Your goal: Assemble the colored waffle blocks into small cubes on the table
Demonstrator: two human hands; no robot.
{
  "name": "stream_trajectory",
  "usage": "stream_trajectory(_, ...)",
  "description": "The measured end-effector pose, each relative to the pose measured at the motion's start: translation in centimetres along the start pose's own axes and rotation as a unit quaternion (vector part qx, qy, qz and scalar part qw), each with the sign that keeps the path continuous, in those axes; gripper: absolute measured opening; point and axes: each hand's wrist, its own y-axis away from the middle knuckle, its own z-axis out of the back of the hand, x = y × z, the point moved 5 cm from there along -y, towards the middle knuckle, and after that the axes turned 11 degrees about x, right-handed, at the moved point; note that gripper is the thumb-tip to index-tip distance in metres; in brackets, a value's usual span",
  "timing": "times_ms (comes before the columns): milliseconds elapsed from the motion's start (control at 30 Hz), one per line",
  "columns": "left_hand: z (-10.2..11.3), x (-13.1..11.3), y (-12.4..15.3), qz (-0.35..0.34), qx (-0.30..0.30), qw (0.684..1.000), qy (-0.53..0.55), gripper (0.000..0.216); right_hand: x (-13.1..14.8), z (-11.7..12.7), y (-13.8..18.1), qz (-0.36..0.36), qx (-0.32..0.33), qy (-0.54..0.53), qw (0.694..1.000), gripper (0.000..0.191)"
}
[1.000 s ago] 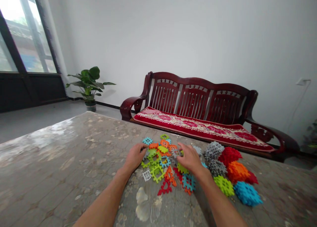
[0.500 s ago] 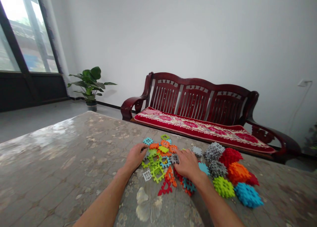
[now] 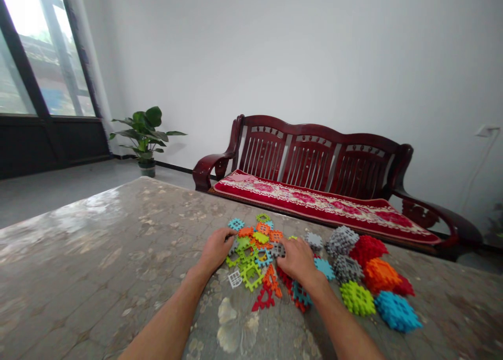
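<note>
Loose plastic interlocking tiles in lime, orange, blue, grey and red lie in a pile between my hands; a lime frame tile (image 3: 251,275) is at its near side. At the pile's left edge is my left hand (image 3: 216,250), thumb and fingers apart, fingertips by the tiles. My right hand (image 3: 297,258) rests over the right edge, its thumb beside a dark grey tile (image 3: 278,250); some of its fingers are hidden. Neither hand visibly holds a tile. A white window-grid piece (image 3: 234,279), orange triangle tile (image 3: 271,280) and red triangle tile (image 3: 263,299) lie nearest me.
Right of my right hand stand stacks sorted by colour: grey (image 3: 342,241), dark grey (image 3: 347,269), red (image 3: 367,251), orange (image 3: 380,274), lime (image 3: 357,298) and blue (image 3: 398,311). A patterned cloth (image 3: 129,255) covers the table. Beyond it is a wooden bench (image 3: 302,158).
The view has shifted very slightly. Both hands and the tiles keep nearly the same places.
</note>
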Motion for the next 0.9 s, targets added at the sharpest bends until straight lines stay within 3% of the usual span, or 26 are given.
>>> stream_trajectory(433, -0.1, 0.2, -0.2, -0.004, 0.003, 1.0, -0.005, 0.032, -0.8, 0.7, 0.9, -0.027, -0.061, -0.109, 0.992, 0.031)
stream_trajectory(600, 0.2, -0.3, 0.0, 0.008, 0.008, 1.0, -0.005, 0.031, -0.9, 1.3, 2.5, -0.008, -0.081, -0.153, 0.985, 0.028)
stream_trajectory(900, 0.2, -0.5, 0.1, 0.006, 0.01, 1.0, -0.005, 0.032, -3.0, -1.2, 5.9, 0.023, -0.07, -0.223, 0.972, 0.015)
